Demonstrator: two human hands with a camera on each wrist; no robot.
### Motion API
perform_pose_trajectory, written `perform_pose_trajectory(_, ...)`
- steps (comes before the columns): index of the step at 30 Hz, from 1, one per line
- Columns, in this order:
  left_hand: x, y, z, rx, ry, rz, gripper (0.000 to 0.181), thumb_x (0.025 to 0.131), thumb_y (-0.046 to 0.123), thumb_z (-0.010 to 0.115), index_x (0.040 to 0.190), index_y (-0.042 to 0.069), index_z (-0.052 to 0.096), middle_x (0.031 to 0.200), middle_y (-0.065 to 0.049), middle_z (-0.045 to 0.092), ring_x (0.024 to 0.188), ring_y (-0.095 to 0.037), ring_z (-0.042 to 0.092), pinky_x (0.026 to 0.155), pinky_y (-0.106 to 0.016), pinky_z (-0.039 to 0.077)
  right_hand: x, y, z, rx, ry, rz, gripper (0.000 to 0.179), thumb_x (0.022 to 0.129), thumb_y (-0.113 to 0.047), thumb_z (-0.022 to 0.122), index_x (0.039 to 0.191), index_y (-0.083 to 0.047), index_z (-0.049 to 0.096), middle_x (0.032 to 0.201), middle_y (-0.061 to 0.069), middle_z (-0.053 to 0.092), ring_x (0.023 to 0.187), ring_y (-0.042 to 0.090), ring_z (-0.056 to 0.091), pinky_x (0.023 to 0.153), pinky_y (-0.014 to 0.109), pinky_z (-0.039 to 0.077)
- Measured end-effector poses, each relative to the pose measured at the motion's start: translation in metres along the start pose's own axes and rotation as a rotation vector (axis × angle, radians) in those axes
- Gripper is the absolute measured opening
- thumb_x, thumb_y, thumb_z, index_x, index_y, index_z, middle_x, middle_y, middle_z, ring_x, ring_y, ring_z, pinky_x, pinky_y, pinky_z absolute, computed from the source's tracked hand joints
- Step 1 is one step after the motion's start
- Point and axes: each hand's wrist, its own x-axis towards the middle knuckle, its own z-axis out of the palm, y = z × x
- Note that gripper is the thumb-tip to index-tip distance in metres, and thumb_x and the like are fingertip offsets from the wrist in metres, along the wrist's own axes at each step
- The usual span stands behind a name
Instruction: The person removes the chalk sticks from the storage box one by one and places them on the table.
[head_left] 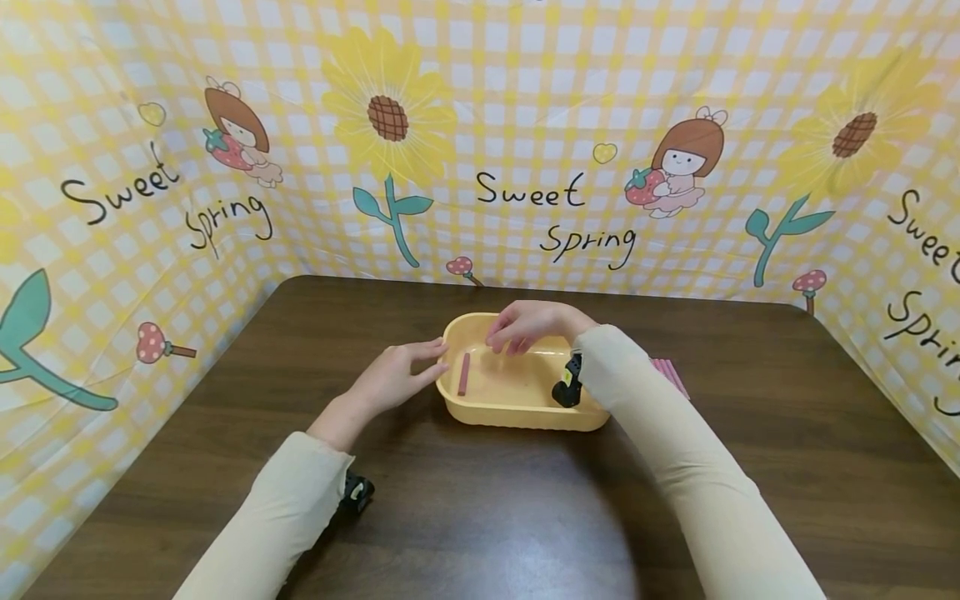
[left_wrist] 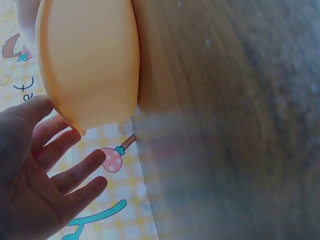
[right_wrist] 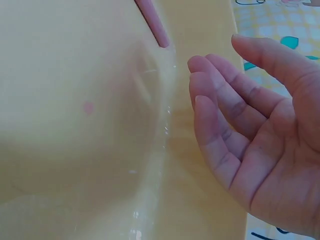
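Note:
A yellow oblong plastic basin [head_left: 525,417] stands on the table. Inside, near its left end, lies one dark pink stick [head_left: 464,375], whose end also shows in the right wrist view [right_wrist: 155,25]. My left hand [head_left: 390,377] touches the basin's left rim, with thumb and fingertips at the edge; in the left wrist view the other fingers [left_wrist: 82,170] are spread. Over the basin's far side hovers my right hand [head_left: 525,323], its fingers loosely bent and holding nothing. The palm faces the right wrist camera, with the thumb [right_wrist: 265,55] apart from the fingers.
Several pink sticks [head_left: 670,375] lie together on the table right of the basin, partly hidden by the right sleeve [head_left: 637,383]. The brown wooden table [head_left: 480,517] meets a yellow checked cloth [head_left: 510,100] at the back and sides. Each wrist carries a black camera [head_left: 568,385].

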Motion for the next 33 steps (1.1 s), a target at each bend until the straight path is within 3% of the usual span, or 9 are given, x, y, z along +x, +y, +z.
perform_pose_trajectory(4, 0.0, 0.001, -0.001, 0.002, 0.0, -0.001, 0.045, 0.093, 0.028, 0.058, 0.132, 0.008, 0.052, 0.141, -0.011, 0.047, 0.131, -0.03, 0.044, 0.11, -0.048, 0.036, 0.007, -0.002, 0.006, -0.018, -0.017, 0.001, 0.032, 0.091, -0.022, 0.059, 0.116, -0.003, 0.061, 0.096, 0.003, 0.069, 0.076, 0.009, 0.062, 0.072, 0.02, 0.054)
perform_pose_trajectory(11, 0.0, 0.003, 0.0, 0.015, 0.01, 0.008, 0.045, 0.092, 0.027, 0.058, 0.131, 0.007, 0.053, 0.139, -0.011, 0.049, 0.13, -0.029, 0.046, 0.11, -0.047, 0.037, 0.022, -0.001, 0.016, -0.009, -0.058, 0.013, 0.029, 0.091, -0.017, 0.057, 0.112, 0.003, 0.062, 0.08, -0.002, 0.064, 0.069, 0.005, 0.058, 0.066, 0.016, 0.051)
perform_pose_trajectory(16, 0.0, 0.002, -0.001, 0.015, 0.004, 0.003, 0.045, 0.092, 0.028, 0.058, 0.132, 0.007, 0.053, 0.14, -0.011, 0.048, 0.13, -0.029, 0.046, 0.11, -0.047, 0.037, 0.032, 0.001, 0.024, -0.006, -0.079, 0.037, 0.021, 0.092, -0.017, 0.056, 0.097, 0.001, 0.065, 0.073, -0.004, 0.064, 0.063, 0.003, 0.058, 0.059, 0.014, 0.049)
perform_pose_trajectory(21, 0.0, 0.002, -0.001, 0.017, 0.001, 0.006, 0.045, 0.092, 0.029, 0.058, 0.132, 0.008, 0.053, 0.14, -0.01, 0.048, 0.13, -0.029, 0.046, 0.11, -0.047, 0.037, 0.039, -0.002, 0.03, 0.002, -0.106, 0.066, 0.026, 0.093, -0.024, 0.056, 0.08, -0.003, 0.065, 0.063, -0.004, 0.059, 0.053, 0.003, 0.05, 0.049, 0.013, 0.043)
perform_pose_trajectory(33, -0.001, 0.004, -0.002, 0.006, -0.009, -0.017, 0.045, 0.093, 0.028, 0.058, 0.133, 0.008, 0.052, 0.141, -0.01, 0.047, 0.131, -0.03, 0.045, 0.11, -0.048, 0.036, 0.043, -0.013, 0.036, -0.099, -0.043, 0.11, 0.034, 0.088, -0.035, 0.063, 0.072, -0.005, 0.069, 0.057, -0.003, 0.059, 0.046, 0.004, 0.047, 0.041, 0.014, 0.034)
